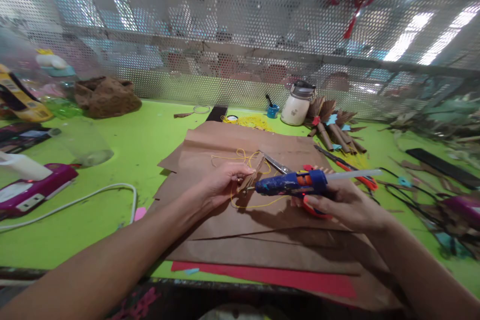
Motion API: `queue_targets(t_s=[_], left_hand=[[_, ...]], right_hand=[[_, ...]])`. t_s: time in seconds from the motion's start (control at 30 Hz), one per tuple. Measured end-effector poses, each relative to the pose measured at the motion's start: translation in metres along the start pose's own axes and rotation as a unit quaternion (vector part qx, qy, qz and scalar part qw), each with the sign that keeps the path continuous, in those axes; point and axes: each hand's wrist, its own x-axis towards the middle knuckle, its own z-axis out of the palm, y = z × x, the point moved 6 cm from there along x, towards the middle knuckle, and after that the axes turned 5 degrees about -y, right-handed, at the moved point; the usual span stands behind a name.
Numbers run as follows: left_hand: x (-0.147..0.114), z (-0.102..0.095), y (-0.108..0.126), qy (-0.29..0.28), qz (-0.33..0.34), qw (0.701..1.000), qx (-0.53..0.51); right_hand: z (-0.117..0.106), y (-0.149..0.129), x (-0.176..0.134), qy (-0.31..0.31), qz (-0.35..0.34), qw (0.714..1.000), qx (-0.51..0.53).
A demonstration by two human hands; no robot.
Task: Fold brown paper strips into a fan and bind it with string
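Observation:
My right hand (339, 205) is wrapped round a blue hot glue gun (292, 183), with a clear glue stick (354, 174) sticking out of its back end. The gun's nozzle points left, close to my left hand (225, 182). Between the fingertips of that hand is a thin brown strip (255, 170), which looks like dried leaf or paper. Yellow string (243, 156) loops around and behind the strip. A pair of scissors (275, 162) lies behind the glue gun, partly hidden by it. Under both hands are brown paper sheets (225, 250).
At the back stand a white jug (296, 107) and a small blue pot (272, 110). Brown leaf bundles (333, 130) lie at the right, near orange-handled pliers (348, 166) and black cables (403, 200). A purple power strip (41, 190) with a white cord sits left.

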Motion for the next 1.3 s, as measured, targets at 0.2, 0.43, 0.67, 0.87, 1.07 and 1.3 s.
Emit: queue_targets(t_s=[0.2, 0.43, 0.67, 0.87, 1.07, 1.3], left_hand=[[-0.002, 0.002, -0.001, -0.013, -0.007, 1.0, -0.003], [0.0, 0.003, -0.001, -0.027, -0.006, 0.999, -0.017], [-0.001, 0.003, 0.0, -0.017, 0.004, 1.0, -0.005], [0.001, 0.002, -0.001, -0.034, 0.011, 0.999, -0.004], [0.0, 0.003, 0.0, -0.03, 0.007, 0.999, -0.021], [-0.001, 0.002, -0.002, -0.026, -0.004, 1.0, -0.008]], right_hand=[[-0.004, 0.001, 0.002, 0.006, 0.002, 1.0, -0.021], [-0.004, 0.001, 0.004, 0.019, 0.004, 0.999, -0.026], [0.003, -0.003, 0.0, 0.004, -0.016, 1.0, 0.005], [-0.005, -0.004, 0.001, 0.017, 0.0, 1.0, 0.022], [-0.005, 0.0, 0.005, 0.014, 0.008, 1.0, 0.003], [0.003, 0.004, 0.001, -0.035, -0.006, 0.999, 0.013]])
